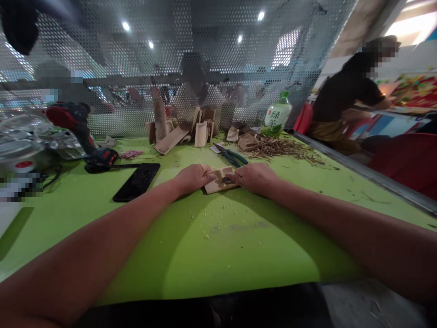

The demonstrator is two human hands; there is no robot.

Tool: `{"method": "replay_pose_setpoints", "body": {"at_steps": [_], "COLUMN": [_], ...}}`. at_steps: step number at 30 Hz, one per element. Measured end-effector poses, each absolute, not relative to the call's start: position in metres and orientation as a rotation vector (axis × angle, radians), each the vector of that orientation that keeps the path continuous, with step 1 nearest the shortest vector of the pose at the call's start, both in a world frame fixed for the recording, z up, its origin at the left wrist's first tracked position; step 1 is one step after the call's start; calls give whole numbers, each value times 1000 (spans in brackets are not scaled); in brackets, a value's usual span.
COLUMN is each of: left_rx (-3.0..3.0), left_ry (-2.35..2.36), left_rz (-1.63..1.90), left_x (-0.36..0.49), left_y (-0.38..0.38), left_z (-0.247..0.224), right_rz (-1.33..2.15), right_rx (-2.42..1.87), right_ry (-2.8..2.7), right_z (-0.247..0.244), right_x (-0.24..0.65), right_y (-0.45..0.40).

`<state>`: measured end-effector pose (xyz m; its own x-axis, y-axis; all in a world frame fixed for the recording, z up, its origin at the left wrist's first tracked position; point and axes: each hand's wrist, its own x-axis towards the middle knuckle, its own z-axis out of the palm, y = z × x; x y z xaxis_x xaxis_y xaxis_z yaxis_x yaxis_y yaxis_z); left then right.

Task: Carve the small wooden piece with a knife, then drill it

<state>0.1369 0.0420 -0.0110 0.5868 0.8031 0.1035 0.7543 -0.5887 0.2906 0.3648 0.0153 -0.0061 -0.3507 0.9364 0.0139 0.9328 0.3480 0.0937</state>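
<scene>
A small light-brown wooden piece (215,186) lies on the green tabletop (239,255), with a block-like raised part on top. My left hand (193,179) is closed on its left end, thumb pressed on the upper face. At the right end, my right hand (258,178) is closed too, its fingertips around a small dark thing (226,180) resting against the wood; its kind is too small to tell. Just behind my hands are pliers (232,157) with green handles. Pale crumbs (206,235) are scattered in front of the wood.
To the left are a black phone (137,182) and a cordless drill (77,132). Several wooden pieces (174,139) lean at the back, near a mesh panel (218,59). Brown shavings (283,150) and a green-capped bottle (277,116) are at the back right. Another person (348,86) sits beyond.
</scene>
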Motion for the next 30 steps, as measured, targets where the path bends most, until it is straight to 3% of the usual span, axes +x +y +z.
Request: {"method": "replay_pose_setpoints", "body": {"at_steps": [9,13,20,30], "left_rx": [2612,2520,2518,2532], "left_ry": [1226,1410,1309,1248], "left_rz": [361,366,341,335], "left_x": [137,129,131,139], "left_y": [45,51,47,42], "left_z": [-13,-12,-13,-12], "right_rz": [115,78,117,251], "right_rx": [1661,1494,1834,1824], "right_ry": [2585,2704,2604,2540], "right_z": [0,-2,-10,-10], "right_x": [368,374,372,364], "right_y": [16,12,17,17]}}
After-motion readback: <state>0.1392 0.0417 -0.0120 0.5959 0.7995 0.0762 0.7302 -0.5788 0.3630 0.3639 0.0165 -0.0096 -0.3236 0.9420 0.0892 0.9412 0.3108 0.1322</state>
